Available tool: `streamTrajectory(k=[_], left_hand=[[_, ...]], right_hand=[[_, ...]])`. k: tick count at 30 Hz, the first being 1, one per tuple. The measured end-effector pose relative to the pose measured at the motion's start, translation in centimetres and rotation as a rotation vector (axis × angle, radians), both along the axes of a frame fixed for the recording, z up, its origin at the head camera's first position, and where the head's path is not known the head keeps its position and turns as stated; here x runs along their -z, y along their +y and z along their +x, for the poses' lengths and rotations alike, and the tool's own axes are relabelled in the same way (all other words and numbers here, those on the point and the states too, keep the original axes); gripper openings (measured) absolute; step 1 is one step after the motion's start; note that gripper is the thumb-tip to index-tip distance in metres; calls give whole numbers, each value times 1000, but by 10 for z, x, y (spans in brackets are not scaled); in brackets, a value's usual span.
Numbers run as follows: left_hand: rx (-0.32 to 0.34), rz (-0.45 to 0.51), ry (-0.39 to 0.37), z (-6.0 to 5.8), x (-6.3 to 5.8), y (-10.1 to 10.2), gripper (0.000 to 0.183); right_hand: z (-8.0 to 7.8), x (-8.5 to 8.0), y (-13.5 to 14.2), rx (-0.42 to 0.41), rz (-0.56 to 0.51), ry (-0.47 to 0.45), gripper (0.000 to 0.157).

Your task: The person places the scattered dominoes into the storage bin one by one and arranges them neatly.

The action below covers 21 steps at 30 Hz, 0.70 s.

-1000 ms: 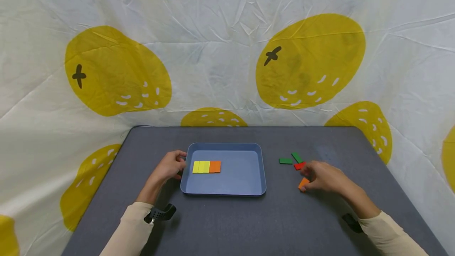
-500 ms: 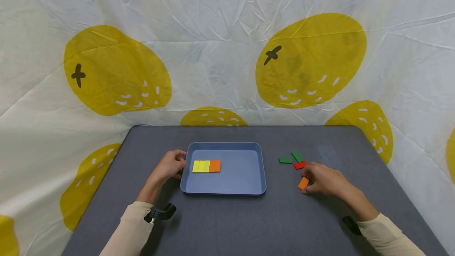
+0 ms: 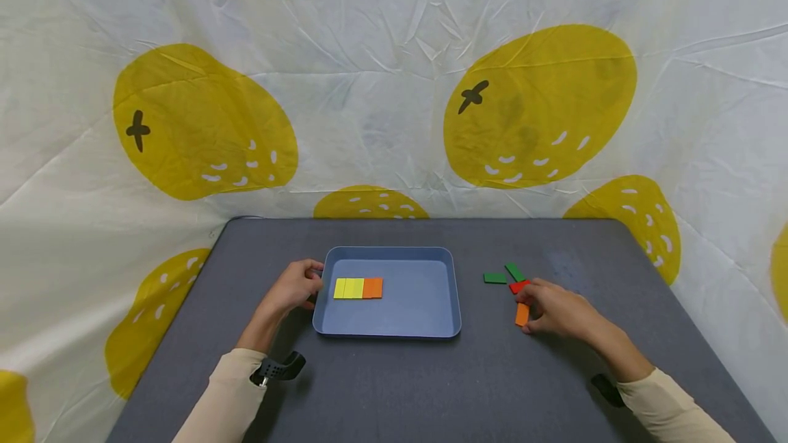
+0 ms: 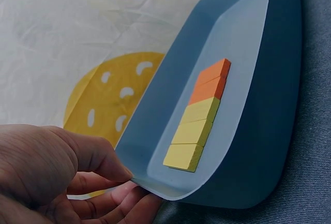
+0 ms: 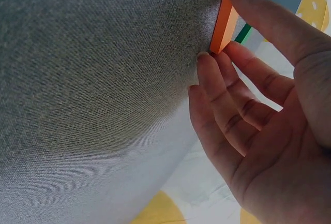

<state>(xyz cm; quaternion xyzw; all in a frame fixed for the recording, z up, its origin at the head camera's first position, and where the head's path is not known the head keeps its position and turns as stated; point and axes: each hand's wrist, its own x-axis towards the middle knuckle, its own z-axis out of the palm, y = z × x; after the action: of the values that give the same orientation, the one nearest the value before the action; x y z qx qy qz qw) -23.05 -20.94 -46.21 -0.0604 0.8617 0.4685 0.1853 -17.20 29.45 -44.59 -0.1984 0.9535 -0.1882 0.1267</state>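
My left hand (image 3: pixel 294 287) grips the left wall of a blue tray (image 3: pixel 418 306), thumb on the rim and fingers outside it. Inside the tray, yellow blocks (image 4: pixel 191 133) and two orange blocks (image 4: pixel 211 81) lie flat in one touching row. To the tray's right, my right hand (image 3: pixel 563 310) pinches a loose orange block (image 3: pixel 522 314) by its two ends, thumb at the near end and fingers at the far end. Just beyond it lies a red block (image 3: pixel 518 287), partly covered by the fingers.
Two green blocks (image 3: pixel 494 278) lie on the grey table (image 3: pixel 394 388) between the tray and the right hand, one of them slanted. A white cloth (image 3: pixel 369 115) printed with yellow shapes hangs behind the table.
The loose orange block has turned from slanted to nearly straight, pointing away from me, between the right fingers. My left hand and the tray stay where they were.
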Motion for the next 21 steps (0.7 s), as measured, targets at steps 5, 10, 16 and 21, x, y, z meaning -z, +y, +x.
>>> streamTrajectory(k=[5, 10, 16, 21], left_hand=[[-3, 2, 2, 0, 0, 0, 48], [-7, 5, 5, -1, 0, 1, 48], [-6, -6, 6, -1, -1, 1, 47], [-6, -7, 4, 0, -1, 1, 46]], right_hand=[[-1, 2, 0, 9, 10, 11, 40], [-2, 5, 1, 8, 20, 24, 38], [-3, 6, 1, 4, 32, 35, 37], [-2, 6, 1, 5, 33, 36, 37]])
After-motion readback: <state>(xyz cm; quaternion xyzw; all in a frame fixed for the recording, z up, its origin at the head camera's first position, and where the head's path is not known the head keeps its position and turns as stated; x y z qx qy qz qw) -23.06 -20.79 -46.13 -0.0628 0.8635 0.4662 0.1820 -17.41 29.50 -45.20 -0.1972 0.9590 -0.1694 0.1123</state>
